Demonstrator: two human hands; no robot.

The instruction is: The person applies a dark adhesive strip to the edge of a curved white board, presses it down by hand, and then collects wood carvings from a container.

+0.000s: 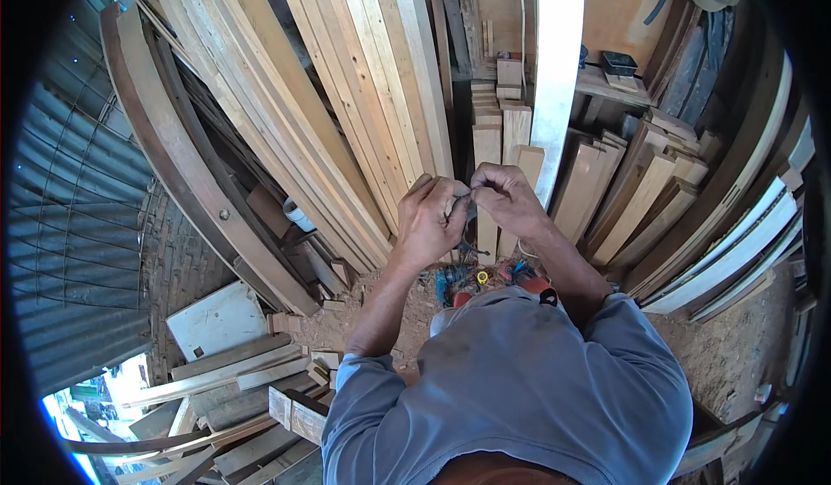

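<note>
Grey-blue T-shirt (519, 372) nearest, btm ctr. L hand (430, 221) & R hand (511, 201) together mid-frame, both pinched on small greyish item (471, 210), kind unclear. Prob. midway: item not set down yet; amt left can't tell.

Loose boards (273, 373) on dusty floor (731, 339)
</note>
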